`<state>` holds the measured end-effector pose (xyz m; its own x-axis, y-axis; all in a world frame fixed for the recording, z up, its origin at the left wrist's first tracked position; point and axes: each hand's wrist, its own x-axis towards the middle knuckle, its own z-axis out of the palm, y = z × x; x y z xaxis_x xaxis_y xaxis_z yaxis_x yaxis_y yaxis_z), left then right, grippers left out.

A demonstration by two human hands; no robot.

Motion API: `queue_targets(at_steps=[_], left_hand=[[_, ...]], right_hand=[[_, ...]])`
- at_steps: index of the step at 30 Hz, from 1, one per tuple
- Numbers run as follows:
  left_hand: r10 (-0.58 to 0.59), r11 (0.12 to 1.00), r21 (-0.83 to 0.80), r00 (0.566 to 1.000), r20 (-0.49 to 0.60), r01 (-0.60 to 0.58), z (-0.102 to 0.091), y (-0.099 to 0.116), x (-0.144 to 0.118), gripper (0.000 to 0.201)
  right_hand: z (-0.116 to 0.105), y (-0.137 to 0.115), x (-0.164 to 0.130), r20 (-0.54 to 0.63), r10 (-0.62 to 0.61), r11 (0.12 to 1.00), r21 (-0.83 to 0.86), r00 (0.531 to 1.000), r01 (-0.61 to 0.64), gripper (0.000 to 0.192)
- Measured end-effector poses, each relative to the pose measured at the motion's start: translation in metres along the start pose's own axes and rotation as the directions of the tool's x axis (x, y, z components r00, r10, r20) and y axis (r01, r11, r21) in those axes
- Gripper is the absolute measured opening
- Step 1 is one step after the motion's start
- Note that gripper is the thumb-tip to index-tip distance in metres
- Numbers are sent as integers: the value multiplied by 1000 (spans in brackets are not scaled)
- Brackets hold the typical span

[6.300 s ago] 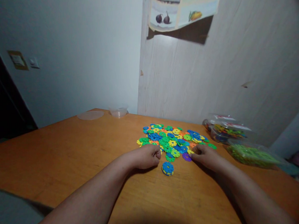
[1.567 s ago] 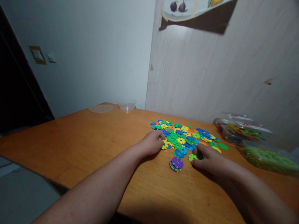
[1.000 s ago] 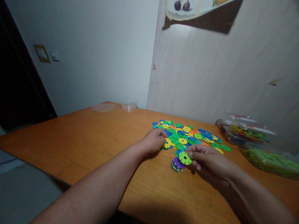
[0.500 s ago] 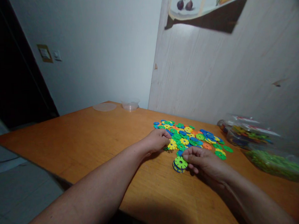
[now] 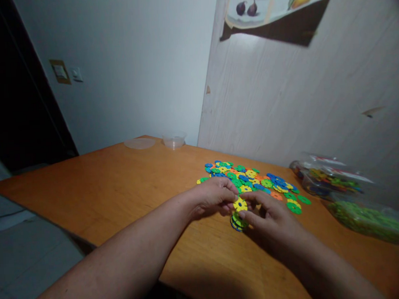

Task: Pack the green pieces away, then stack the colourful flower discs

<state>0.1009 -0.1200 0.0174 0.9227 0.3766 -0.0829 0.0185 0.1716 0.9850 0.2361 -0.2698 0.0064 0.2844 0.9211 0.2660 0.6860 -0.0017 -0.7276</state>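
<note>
"Yellow plastic, round and notched about the rim: where is that disc (image 5: pixel 240 205)?"

"Up between the two hands, just above a small stack (image 5: pixel 237 224) near the front of the pile."

"Which hand has it?"

"The left hand (image 5: pixel 215 198) pinches its upper left edge, thumb and fingers drawn close together."

"And the right?"

"The right hand (image 5: pixel 271 212) is half curled, its thumb by the disc's lower edge and its fingers by the upper right. Whether it grips as well, I can't tell."

"What's in the stack?"

"A lime green piece shows on top, with blue and yellow edges below. It rests on the table, partly hidden by the disc and the right thumb."

"Beyond the hands?"

"A loose, overlapping pile of similar pieces (image 5: pixel 245 178), blue, green, yellow and orange, some covered by the left hand."

"To the right of that?"

"Clear boxes (image 5: pixel 333 174) with mixed bright pieces inside, and nearer, a clear container of green pieces (image 5: pixel 364 219)."

"Over on the far left?"

"A clear bowl (image 5: pixel 173 142) near the wall, with a flat translucent round (image 5: pixel 139 143) lying beside it, all on the orange-brown table (image 5: pixel 122 188)."

"Anything higher up?"

"A poster (image 5: pixel 262 8) with painted fruit on the pale panel, its bottom edge lifting, and switches (image 5: pixel 60 71) on the left wall."
</note>
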Motion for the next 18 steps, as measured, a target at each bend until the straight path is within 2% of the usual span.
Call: queue_targets(at_steps=[4,8,14,18], left_hand=[[-34,999,16,998,52,34,-2,1,-1,18],[-35,999,-2,999,37,35,-1,1,-3,20],[-14,998,64,1000,13,13,0,0,-2,16],[42,989,143,996,-81,-30,-8,-3,3,12]], right_hand=[[-1,-5,-2,23,56,997,59,998,-57,20],[-4,-13,-5,52,11,1000,24,999,-12,25],[-8,-16,-6,63,15,985,-171,998,-4,21],[-10,-17,-5,89,-14,954,-297,996,40,18]])
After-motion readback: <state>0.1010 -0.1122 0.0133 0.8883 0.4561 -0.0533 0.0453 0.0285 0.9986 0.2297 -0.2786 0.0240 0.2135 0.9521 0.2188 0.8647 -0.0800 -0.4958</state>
